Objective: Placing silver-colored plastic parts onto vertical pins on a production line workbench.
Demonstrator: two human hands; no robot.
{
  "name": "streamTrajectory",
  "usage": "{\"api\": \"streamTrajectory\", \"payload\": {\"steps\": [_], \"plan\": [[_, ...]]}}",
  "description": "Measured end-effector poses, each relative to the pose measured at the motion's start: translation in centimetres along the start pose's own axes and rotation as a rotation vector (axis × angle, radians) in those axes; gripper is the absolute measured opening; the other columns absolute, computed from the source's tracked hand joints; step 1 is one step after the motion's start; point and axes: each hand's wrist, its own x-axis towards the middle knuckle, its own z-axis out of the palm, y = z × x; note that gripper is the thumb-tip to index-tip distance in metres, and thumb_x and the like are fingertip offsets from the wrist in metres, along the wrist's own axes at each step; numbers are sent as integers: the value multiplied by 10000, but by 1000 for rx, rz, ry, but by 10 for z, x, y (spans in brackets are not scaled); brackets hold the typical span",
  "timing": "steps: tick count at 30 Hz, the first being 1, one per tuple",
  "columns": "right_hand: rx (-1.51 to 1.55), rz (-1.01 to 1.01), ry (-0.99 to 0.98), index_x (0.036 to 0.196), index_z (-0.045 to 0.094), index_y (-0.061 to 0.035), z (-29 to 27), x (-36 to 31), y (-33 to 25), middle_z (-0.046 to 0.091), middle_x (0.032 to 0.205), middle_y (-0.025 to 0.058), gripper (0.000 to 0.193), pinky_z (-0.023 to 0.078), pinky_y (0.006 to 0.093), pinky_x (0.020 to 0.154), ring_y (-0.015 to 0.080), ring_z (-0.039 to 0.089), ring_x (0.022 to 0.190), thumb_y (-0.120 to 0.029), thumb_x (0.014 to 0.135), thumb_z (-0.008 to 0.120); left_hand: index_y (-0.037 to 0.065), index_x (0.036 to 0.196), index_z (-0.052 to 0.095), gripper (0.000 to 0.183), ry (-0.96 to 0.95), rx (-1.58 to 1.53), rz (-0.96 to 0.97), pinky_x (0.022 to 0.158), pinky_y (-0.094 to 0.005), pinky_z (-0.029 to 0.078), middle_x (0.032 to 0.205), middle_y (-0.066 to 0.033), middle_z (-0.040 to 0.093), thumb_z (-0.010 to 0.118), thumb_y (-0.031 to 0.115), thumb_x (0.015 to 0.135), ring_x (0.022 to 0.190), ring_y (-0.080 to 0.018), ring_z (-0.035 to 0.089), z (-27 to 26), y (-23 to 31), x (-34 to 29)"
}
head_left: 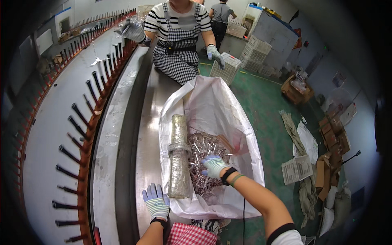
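A white woven sack (249,163) stands open against the bench, holding a heap of small clear, shiny tube-like pieces (200,143). Inside it, my gloved right hand (214,166) reaches down onto the heap with its fingers curled. Whatever lies under those fingertips is hidden. My gloved left hand (156,203) rests flat on the metal bench (149,163), fingers spread, near the sack's lower left corner. Beside it, a long roll wrapped in clear film (179,171) lies along the sack's left edge, with a band around its middle.
To the left runs a conveyor line with upright black-tipped rods (75,153). Across the bench sits a co-worker (177,41) wearing gloves and a checked apron. White crates (226,68) stand behind the sack; cartons (322,171) and cloths line the right side of the green floor.
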Motion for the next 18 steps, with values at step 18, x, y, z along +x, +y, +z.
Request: {"api": "streamTrajectory", "payload": {"steps": [18], "plan": [[-824,324,-409,1229,481,-103,78,50,127,437,1312,59,415,224,565,971,285,387,1217,-302,872,414,-12,1094,484,469,-83,17,4,985,-532,211,1183,-207,439,496,204,678,1131,-352,386,-4,-1,17]]}}
